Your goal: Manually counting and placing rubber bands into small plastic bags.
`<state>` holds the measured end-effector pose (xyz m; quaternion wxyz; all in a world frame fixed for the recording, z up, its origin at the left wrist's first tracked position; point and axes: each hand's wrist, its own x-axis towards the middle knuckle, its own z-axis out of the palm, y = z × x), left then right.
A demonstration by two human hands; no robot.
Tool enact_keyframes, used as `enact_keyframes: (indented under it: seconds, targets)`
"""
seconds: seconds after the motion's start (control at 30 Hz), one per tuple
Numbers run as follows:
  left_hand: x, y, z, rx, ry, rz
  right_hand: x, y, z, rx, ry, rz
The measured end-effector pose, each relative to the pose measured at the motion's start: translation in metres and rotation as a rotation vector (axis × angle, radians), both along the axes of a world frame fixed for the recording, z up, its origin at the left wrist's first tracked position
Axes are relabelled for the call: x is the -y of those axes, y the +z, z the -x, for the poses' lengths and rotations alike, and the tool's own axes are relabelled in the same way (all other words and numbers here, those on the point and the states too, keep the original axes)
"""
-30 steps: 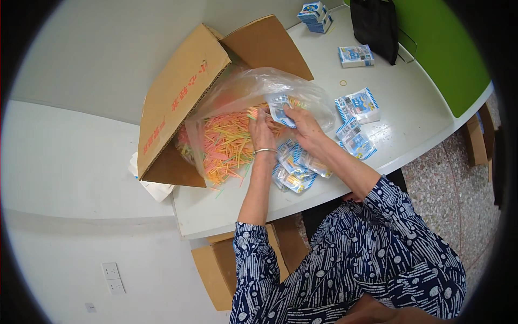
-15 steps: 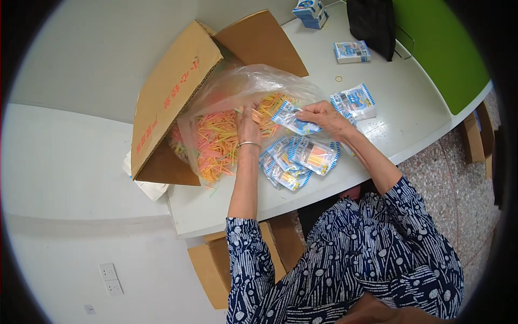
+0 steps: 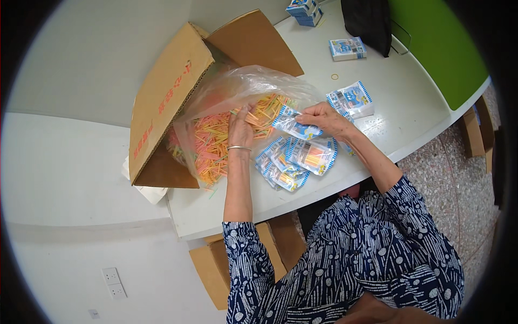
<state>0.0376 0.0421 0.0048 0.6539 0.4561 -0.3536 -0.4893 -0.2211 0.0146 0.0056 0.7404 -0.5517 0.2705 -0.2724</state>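
Thin pink, yellow and orange sticks (image 3: 211, 141) fill a clear plastic bag (image 3: 259, 76) that spills from a cardboard box. Over this heap my left hand (image 3: 240, 130), with a bracelet at the wrist, pinches a small bunch of the sticks. My right hand (image 3: 324, 117) grips the edge of a blue-and-white plastic packet (image 3: 294, 124), just right of the left hand. Below it on the table lie several filled packets (image 3: 313, 155) with sticks showing through their clear windows. A stack of flat packets (image 3: 350, 100) lies beside my right wrist.
The open cardboard box (image 3: 170, 102) stands at the left, flaps up. Farther back are another packet stack (image 3: 348, 48), bundled packets (image 3: 306, 12), a rubber band (image 3: 334, 76) and a black bag (image 3: 368, 24). A green panel (image 3: 440, 48) borders the table's (image 3: 415, 129) right side.
My left hand has shifted slightly left over the heap, with the bunch of sticks still in its fingers. The right hand keeps the packet in nearly the same place.
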Motion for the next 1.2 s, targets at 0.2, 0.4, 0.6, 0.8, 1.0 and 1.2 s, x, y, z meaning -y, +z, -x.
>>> enact_keyframes:
  seconds: [0.2,0.4,0.6,0.8,1.0,1.2]
  targets:
    - [-0.004,0.008,0.012,-0.301,-0.071,-0.029,0.002,-0.004,-0.001,0.015,0.012,0.018]
    - [-0.011,0.027,0.035,-0.322,-0.067,0.000,0.004,-0.007,0.000,-0.042,0.053,0.075]
    - [-0.026,0.056,0.073,-0.143,-0.049,0.089,0.006,-0.009,0.003,0.008,0.116,0.148]
    - [-0.039,0.062,0.095,-0.047,0.008,0.023,0.003,-0.007,0.009,0.090,0.155,0.103]
    - [-0.045,0.059,0.108,0.153,0.008,-0.005,0.002,-0.009,0.010,0.053,0.154,0.164]
    - [-0.041,0.061,0.109,0.000,0.063,-0.001,-0.001,-0.011,0.016,0.096,0.174,0.145]
